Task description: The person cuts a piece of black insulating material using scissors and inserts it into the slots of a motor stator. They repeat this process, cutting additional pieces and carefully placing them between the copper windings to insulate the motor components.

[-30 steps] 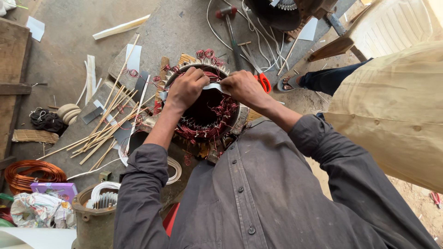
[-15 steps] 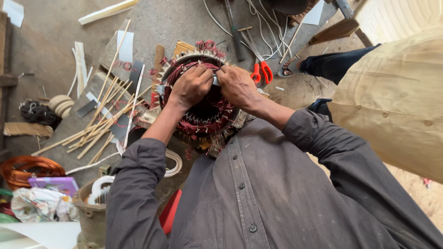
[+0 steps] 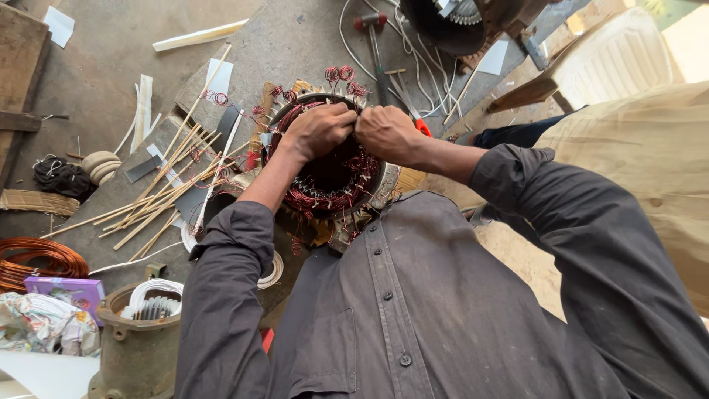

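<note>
— Both hands have climbed to the far rim of the stator (image 3: 332,185) since half a second ago, and the white strip they held is out of sight now.

— How do they sit?

— Left hand (image 3: 319,129) and right hand (image 3: 385,133) are knuckle to knuckle, fingers curled and pinching at the red wire coils (image 3: 341,74) on that rim. What exactly sits between the fingertips I cannot tell.

— And the stator itself?

— It stands on end on the concrete floor (image 3: 118,59), just in front of the person's chest, bore facing up, copper windings lining the inside.

— Around it?

— Thin wooden sticks (image 3: 159,192) fan out on the left, touching paper strips (image 3: 218,77). Red-handled pliers (image 3: 421,125) peek from behind the right hand. A hammer (image 3: 369,29) lies farther off. A copper coil (image 3: 37,258) sits at the left edge, with a purple box (image 3: 63,290) near it. A metal housing (image 3: 140,340) holding white wire stands beside the left sleeve.
</note>
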Available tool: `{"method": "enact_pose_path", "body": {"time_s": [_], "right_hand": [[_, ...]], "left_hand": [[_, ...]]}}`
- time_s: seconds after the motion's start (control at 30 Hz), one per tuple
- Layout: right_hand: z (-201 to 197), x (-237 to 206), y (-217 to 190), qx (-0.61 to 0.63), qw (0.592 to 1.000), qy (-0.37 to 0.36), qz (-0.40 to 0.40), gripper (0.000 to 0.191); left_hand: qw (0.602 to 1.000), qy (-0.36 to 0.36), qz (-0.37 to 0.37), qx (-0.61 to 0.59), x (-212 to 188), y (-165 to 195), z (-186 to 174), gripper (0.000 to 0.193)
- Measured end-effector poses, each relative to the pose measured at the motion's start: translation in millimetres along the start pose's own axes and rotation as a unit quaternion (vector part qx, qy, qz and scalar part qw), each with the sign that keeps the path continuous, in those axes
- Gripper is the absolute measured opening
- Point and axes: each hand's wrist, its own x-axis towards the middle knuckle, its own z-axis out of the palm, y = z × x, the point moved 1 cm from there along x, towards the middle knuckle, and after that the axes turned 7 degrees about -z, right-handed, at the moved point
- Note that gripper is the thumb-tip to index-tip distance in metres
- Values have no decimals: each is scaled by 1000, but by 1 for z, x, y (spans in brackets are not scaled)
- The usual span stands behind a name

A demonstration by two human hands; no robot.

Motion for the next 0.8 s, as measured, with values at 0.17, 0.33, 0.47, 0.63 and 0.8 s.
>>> {"method": "enact_pose_path", "body": {"time_s": [0.17,0.33,0.47,0.63,0.8], "right_hand": [[-8,-4,2,14,999,-46,-24,29],[-47,-32,-9,80,992,-95,18,32],[-83,-82,10,145,983,-78,78,24],[-42,-116,81,179,940,-62,285,46],[94,-52,118,305,900,-4,313,49]], "left_hand": [[1000,6,-1,-18,1,-4,1,6],[996,-39,-39,-66,9,-11,-1,6],[990,-79,-75,-86,14,-8,-9,13],[980,-111,-99,-129,28,16,-13,37],[972,-149,-82,-162,37,9,-11,31]]}}
